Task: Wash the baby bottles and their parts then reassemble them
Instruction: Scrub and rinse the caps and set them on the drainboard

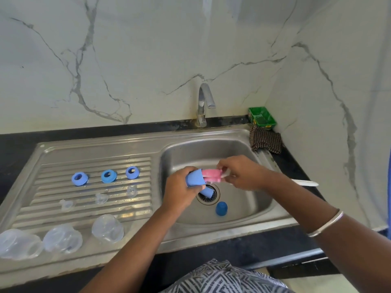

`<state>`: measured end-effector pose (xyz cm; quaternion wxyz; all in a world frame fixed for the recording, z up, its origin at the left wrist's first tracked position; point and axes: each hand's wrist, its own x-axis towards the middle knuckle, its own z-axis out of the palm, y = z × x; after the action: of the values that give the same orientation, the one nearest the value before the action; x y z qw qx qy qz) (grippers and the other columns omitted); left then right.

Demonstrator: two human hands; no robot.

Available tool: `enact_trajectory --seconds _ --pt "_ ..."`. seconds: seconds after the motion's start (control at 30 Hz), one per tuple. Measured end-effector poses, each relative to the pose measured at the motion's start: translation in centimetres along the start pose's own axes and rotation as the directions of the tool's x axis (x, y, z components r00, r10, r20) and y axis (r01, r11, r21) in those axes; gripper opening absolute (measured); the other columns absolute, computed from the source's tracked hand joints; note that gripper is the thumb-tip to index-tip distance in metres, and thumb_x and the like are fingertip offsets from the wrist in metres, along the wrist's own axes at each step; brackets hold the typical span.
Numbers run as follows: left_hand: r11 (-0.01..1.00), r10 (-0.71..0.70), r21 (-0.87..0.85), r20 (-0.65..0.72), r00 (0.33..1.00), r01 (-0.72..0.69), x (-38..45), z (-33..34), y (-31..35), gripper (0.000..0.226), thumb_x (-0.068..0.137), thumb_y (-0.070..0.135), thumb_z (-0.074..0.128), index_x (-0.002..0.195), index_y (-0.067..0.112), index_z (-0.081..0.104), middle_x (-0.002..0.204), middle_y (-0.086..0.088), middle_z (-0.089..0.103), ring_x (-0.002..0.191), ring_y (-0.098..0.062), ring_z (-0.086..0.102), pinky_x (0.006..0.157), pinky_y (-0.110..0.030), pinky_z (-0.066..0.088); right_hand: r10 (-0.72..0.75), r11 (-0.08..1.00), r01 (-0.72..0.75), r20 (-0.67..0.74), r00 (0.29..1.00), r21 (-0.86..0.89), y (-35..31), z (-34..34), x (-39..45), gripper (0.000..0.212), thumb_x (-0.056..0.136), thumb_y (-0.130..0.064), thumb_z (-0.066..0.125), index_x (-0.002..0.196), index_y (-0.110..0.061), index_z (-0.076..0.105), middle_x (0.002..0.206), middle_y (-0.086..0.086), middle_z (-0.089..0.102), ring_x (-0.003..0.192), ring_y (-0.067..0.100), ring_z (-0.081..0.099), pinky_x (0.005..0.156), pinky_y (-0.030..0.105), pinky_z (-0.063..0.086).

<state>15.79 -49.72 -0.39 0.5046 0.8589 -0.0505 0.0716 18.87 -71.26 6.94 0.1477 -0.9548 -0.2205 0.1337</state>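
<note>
Over the sink basin [243, 149], left hand [179, 187] is gripping a blue cap [195, 179], fingers curled round it, mouth facing right. Pink brush [211, 176] is lying level, its long axis running left-right, head just entering the cap. Right hand [243, 172] is pinching the brush's white handle, so it looks nearer for pushing in. Another blue cap [221, 208] is sitting below the grips.

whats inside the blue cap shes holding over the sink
The pink sponge head of a bottle brush goes into the blue cap held by the left hand. The cap's wall hides the sponge's tip.
</note>
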Motion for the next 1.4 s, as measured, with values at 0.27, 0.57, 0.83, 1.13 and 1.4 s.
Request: enact_trajectory --seconds 0.27,0.57,0.83,1.13,1.4 --pt "0.971 0.172 0.129 0.219 0.960 -0.203 1.9 -1.6 0.9 0.054 0.063 0.021 0.092 0.113 0.011 0.074 0.100 -0.004 0.072 0.093 -0.021 0.063 0.083 -0.029 0.047 0.056 0.977 -0.054 0.006 0.998 -0.205 -1.5 0.5 0.5 0.031 0.105 -0.042 0.038 0.108 -0.029 0.065 0.097 0.002 0.068 0.090 0.027 0.064 0.070 0.035 0.046" --pt "0.988 -0.112 -0.050 0.393 0.913 0.143 2.2 -4.0 0.8 0.037 0.071 0.020 0.089 0.106 0.021 0.076 0.093 0.000 0.074 0.084 -0.012 0.066 0.074 -0.027 0.057 -0.334 0.864 0.204 -0.221 0.916 -0.460 -0.7 1.6 -0.3 0.031 0.098 -0.048 0.045 0.113 -0.038 0.071 0.082 -0.008 0.066 0.074 0.020 0.067 0.050 0.026 0.039" --pt "0.980 -0.165 -0.035 0.396 0.903 0.194 2.1 -2.7 1.0 0.034 0.070 0.023 0.089 0.102 0.021 0.078 0.087 0.004 0.075 0.078 -0.011 0.067 0.071 -0.033 0.060 -0.432 0.799 0.244 -0.242 0.869 -0.549 0.0 1.6 0.5 0.011 0.077 -0.030 0.082 0.085 -0.030 0.075 0.063 -0.008 0.057 0.055 0.020 0.058 0.042 0.023 0.037" --pt "0.962 0.183 0.200 0.039 0.982 -0.187 2.8 -1.2 0.1 0.052 0.064 0.012 0.088 0.115 0.018 0.074 0.111 0.005 0.067 0.102 -0.019 0.060 0.092 -0.030 0.047 0.262 0.818 -0.218 -0.007 0.965 0.532 -2.9 2.7 1.2 0.036 0.100 -0.032 0.055 0.067 -0.023 0.067 0.056 -0.001 0.052 0.054 0.017 0.045 0.051 0.026 0.034" --pt "0.812 0.439 0.338 0.183 0.880 -0.476 3.0 -0.4 -0.1 0.040 0.069 -0.001 0.075 0.108 0.010 0.075 0.110 -0.001 0.068 0.104 -0.022 0.059 0.098 -0.028 0.041 0.168 0.403 -0.627 0.619 0.767 0.667 -0.1 1.2 1.2 0.031 0.102 -0.027 0.041 0.090 -0.016 0.068 0.053 -0.008 0.034 0.039 0.006 0.021 0.041 0.018 0.012"
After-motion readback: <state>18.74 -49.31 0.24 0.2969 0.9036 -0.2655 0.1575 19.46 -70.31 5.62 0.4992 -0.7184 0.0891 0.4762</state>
